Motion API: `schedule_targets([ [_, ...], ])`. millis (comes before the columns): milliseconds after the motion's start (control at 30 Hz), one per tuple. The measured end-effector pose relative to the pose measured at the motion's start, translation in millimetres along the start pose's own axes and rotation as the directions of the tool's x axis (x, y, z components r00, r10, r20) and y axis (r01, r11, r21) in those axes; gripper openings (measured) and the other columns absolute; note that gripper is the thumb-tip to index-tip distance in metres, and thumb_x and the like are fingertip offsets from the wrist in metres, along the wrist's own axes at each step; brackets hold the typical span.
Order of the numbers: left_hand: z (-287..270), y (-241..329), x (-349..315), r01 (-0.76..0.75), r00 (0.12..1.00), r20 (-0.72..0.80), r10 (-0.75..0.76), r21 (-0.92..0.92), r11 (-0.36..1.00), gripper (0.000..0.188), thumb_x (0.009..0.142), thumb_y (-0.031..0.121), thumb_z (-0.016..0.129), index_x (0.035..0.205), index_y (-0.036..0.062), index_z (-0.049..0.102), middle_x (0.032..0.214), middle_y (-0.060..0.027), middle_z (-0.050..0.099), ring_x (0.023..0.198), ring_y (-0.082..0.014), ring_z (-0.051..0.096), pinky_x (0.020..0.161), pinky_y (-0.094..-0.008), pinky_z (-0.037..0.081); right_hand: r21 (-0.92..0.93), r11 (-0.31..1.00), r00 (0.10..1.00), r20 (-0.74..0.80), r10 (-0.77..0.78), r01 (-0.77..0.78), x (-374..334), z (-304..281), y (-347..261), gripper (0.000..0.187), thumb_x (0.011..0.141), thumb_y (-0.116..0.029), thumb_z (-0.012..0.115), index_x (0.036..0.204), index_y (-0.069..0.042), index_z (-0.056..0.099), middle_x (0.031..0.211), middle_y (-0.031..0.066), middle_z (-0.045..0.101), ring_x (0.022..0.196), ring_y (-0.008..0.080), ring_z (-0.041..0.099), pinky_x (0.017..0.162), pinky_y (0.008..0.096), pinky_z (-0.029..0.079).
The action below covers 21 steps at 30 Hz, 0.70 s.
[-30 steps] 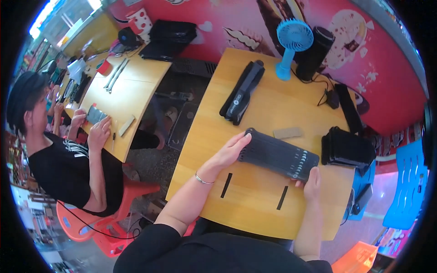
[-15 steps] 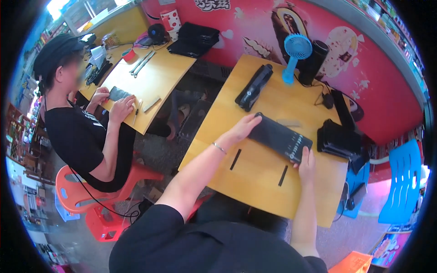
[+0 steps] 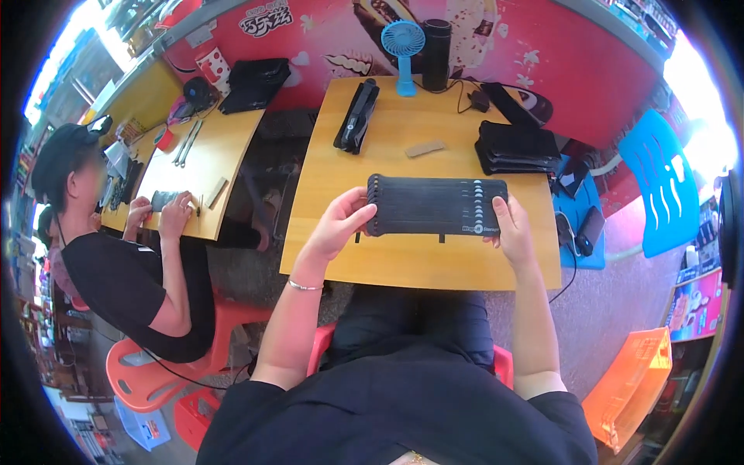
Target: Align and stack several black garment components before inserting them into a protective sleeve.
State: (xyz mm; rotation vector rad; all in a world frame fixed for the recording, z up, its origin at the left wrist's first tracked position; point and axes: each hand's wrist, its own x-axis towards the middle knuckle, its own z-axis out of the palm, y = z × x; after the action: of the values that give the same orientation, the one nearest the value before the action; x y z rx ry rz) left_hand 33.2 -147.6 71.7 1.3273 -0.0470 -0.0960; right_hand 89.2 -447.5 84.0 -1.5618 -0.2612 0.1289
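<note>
Held up level above the near part of the table is a flat pack of black straps (image 3: 426,206), lying side by side, with rounded ends at the left and white marks near the right end. My left hand (image 3: 345,219) pinches its left end, thumb on top. At the right end my right hand (image 3: 508,229) grips it with the thumb on the face and fingers beneath. Two short black strips lie on the table below, mostly hidden by the pack; the right strip (image 3: 442,239) shows its lower tip.
On my wooden table (image 3: 325,163) are a black bundle (image 3: 357,116), a flat tan piece (image 3: 425,149), a blue fan (image 3: 404,50), a black cylinder (image 3: 436,54) and stacked black packs (image 3: 515,147). At left, a co-worker (image 3: 124,256) handles a dark piece at another table. Blue chairs stand right.
The pack has turned from slanted to level and been brought closer to me, both hands still on it. The view has shifted to the right. The co-worker's hands stay at their piece.
</note>
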Motion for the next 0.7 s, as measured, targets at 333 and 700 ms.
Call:
schedule_targets([
  [333,13.7,-8.6,-85.8,-0.086,0.994,0.071,0.088,-0.038,0.996,0.030,0.093,0.006,0.055,0.123,-0.0001,0.051,0.106,-0.0061,0.064,0.090,-0.0101,0.062,0.075,-0.0238,0.052,-0.245,0.965,0.995,-0.011,-0.096,0.090,-82.7,0.9,-47.8,0.024,0.096,-0.021,0.054,0.108,0.000,0.060,0.076,-0.0005,0.061,0.059,0.0044,0.054,0.049,0.0206,0.044],
  [700,15.8,0.2,-87.8,-0.131,0.991,-0.038,0.130,-0.025,0.991,0.027,0.093,0.008,0.057,0.119,-0.0004,0.055,0.095,-0.0027,0.066,0.076,-0.0055,0.059,0.065,-0.0196,0.047,-0.179,0.950,0.965,0.003,-0.261,0.257,-75.7,12.8,-38.6,0.024,0.096,-0.015,0.054,0.110,0.005,0.058,0.089,0.0020,0.063,0.080,0.0054,0.056,0.072,0.0207,0.046],
])
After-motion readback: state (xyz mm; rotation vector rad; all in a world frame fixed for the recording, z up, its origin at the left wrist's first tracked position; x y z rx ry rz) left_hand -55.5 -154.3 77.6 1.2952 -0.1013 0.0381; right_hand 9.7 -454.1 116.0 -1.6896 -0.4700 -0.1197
